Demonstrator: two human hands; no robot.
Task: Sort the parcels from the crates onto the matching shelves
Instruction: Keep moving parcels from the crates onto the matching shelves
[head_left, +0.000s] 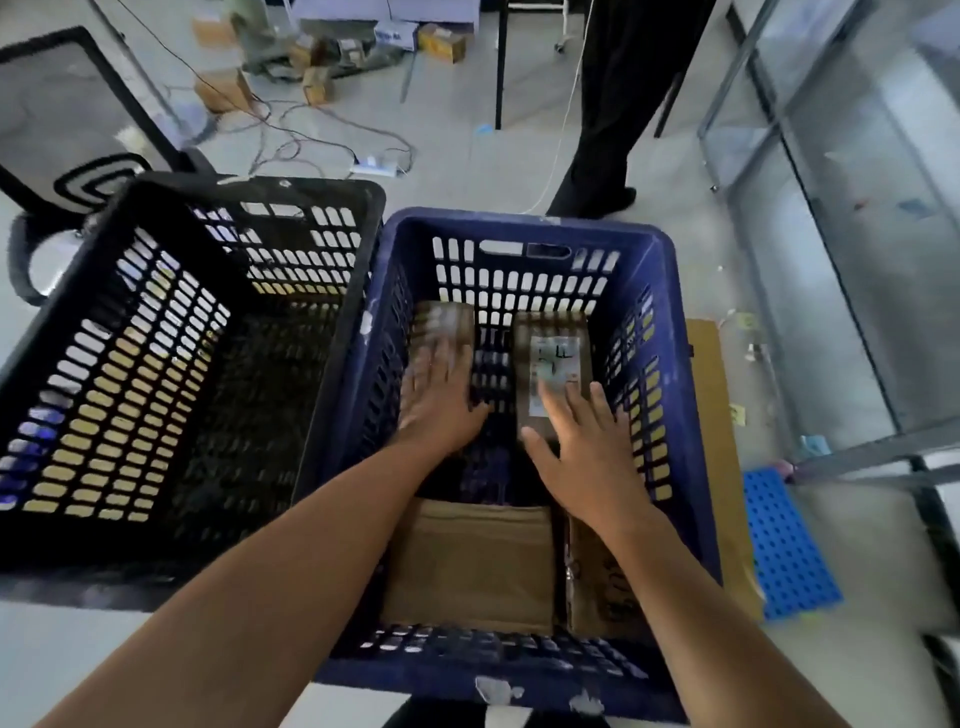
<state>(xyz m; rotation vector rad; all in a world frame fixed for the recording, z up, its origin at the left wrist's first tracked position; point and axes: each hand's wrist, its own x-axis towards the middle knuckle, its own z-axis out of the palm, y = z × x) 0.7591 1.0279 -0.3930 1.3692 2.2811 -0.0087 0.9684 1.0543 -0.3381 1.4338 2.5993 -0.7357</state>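
Observation:
Both my arms reach down into the blue crate (519, 228). My left hand (441, 400), blurred, lies with fingers spread over a small brown parcel (447, 325) at the crate's far left. My right hand (582, 447) has straight fingers over the near end of a brown parcel with a white label (553, 353) at the far right. Neither hand grips anything. A larger brown parcel (472, 566) lies at the near side of the crate, with another one (597, 587) beside it, partly under my right forearm.
A black crate (130, 260) stands to the left of the blue one; no parcel shows inside it. A metal shelf frame (810, 208) stands at the right. A person's dark legs (608, 130) stand behind the crates. Boxes and cables litter the far floor. A blue perforated mat (784, 545) lies at the right.

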